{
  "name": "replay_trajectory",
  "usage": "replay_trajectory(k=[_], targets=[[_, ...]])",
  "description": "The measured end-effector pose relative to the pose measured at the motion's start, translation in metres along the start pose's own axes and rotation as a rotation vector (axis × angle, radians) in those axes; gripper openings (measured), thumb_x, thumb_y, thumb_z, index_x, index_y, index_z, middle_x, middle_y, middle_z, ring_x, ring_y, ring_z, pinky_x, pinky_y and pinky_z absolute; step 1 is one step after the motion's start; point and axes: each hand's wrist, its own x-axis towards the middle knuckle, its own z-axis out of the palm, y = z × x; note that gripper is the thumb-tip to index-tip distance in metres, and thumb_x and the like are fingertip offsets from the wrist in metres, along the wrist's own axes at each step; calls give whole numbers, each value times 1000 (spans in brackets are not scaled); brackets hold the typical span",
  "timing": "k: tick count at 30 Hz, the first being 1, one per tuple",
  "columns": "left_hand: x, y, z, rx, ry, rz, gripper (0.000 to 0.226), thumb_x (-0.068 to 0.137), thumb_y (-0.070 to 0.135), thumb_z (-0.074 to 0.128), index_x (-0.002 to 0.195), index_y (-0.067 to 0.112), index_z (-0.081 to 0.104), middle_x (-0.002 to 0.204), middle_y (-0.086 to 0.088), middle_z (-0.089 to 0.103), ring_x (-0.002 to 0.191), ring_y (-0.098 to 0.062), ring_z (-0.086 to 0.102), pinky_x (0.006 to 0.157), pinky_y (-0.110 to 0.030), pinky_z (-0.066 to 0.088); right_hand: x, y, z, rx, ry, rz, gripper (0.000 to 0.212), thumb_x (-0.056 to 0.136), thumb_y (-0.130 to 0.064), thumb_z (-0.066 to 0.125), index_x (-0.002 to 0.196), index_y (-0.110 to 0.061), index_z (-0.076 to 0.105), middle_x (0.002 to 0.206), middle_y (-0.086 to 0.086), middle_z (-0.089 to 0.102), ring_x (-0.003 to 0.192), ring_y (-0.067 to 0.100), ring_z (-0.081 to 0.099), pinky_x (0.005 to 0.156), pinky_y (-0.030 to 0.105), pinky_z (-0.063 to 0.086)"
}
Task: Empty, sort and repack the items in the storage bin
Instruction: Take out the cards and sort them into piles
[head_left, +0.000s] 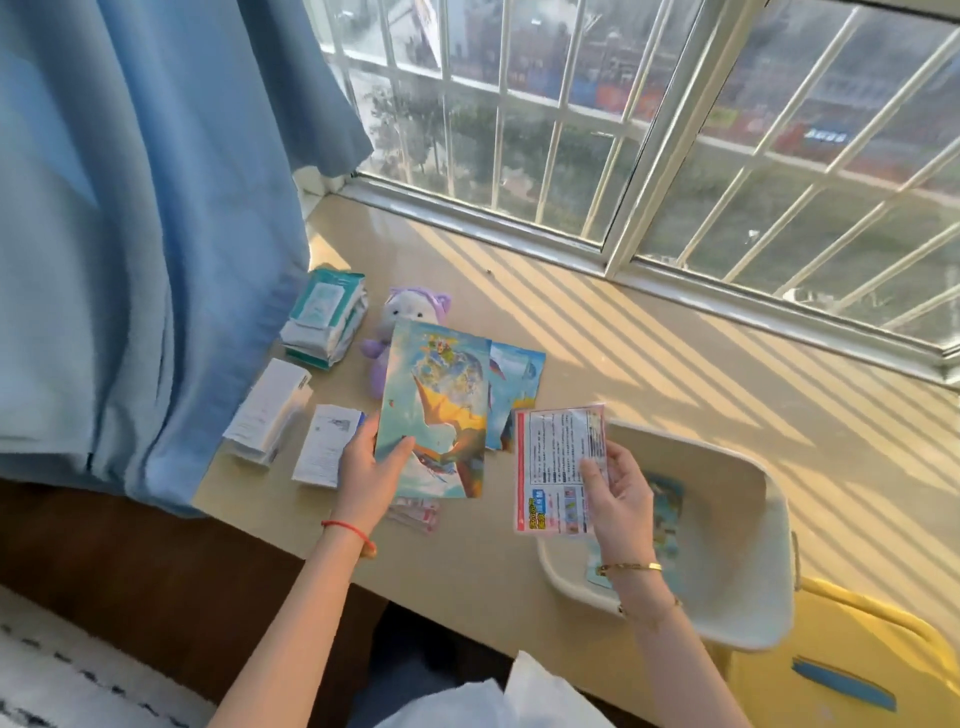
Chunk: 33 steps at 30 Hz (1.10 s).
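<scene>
Left hand (370, 470) pinches a colourful picture card (435, 410) left of the white storage bin (737, 540); right hand (618, 488) fingers pinch a pink-edged printed packet (558, 467) beside it.

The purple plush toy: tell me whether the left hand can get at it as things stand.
Probably not directly: the left hand holds a picture packet that hangs in front of the purple plush toy.

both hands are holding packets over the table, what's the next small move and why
Probably set the picture packet in the left hand down on the matching packet lying behind it, since like items are grouped. The right hand holds a pink-edged packet.
</scene>
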Motion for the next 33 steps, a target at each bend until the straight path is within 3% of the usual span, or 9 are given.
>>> replay_trajectory(k=[4, 10, 15, 20, 24, 27, 29, 33], targets=[[74, -15, 8, 36, -153, 14, 38, 88, 9, 63, 125, 15, 56, 112, 3, 66, 102, -9, 62, 90, -28, 49, 9, 3, 46, 59, 116, 32, 19, 94, -5, 54, 113, -10, 55, 95, 1, 72, 81, 5, 70, 67, 19, 55], [155, -47, 56, 66, -346, 8, 39, 89, 0, 58, 127, 1, 51, 115, -8, 63, 103, -17, 60, 92, -28, 49, 29, 14, 81, 80, 292, 63, 22, 95, -10, 54, 117, -10, 55, 90, -5, 74, 88, 12, 71, 71, 24, 58], [196, -88, 87, 128, -416, -83, 34, 89, 6, 58, 123, 10, 52, 112, -5, 65, 103, -22, 63, 92, -46, 51, 46, 25, 93, 124, 345, 106, 19, 95, -10, 53, 112, -19, 54, 97, -1, 73, 86, 9, 71, 67, 21, 57], [216, -111, 102, 169, -391, -129, 34, 89, 6, 56, 123, 12, 52, 114, -5, 64, 102, -20, 61, 89, -33, 50, 61, 43, 103, 71, 352, 116, 20, 94, -13, 55, 108, -28, 55, 99, 0, 73, 91, 12, 70, 73, 27, 58], [225, -111, 104, 259, -400, -136, 39, 92, 13, 56, 130, 11, 48, 115, -1, 62, 106, -20, 62, 86, -34, 52, 67, 49, 116, 96, 337, 106, 22, 95, -9, 54, 109, -25, 54, 95, 1, 72, 86, 7, 70, 67, 18, 55], [222, -100, 87, 379, -353, -19, 54, 93, 14, 55, 143, 12, 36, 129, -4, 59, 110, -22, 61, 91, -38, 52, 64, 52, 128, 100, 312, 119, 23, 95, -6, 53, 114, -19, 52, 92, 1, 72, 81, 3, 70, 63, 16, 54], [214, -95, 64, 488, -323, 161, 50, 91, 14, 55, 139, 16, 42, 128, -6, 60, 111, -23, 61, 93, -40, 50, 60, 58, 138, 71, 282, 132, 22, 95, -6, 53, 115, -17, 51, 90, 0, 72, 79, 2, 70, 64, 17, 55], [185, -91, 4, 592, -241, 361, 31, 91, 21, 58, 122, 21, 55, 113, -1, 65, 99, -22, 62, 76, -39, 53, 47, 82, 165, -15, 192, 192, 21, 96, -13, 53, 115, -20, 51, 102, 2, 71, 89, 10, 71, 69, 25, 58]])
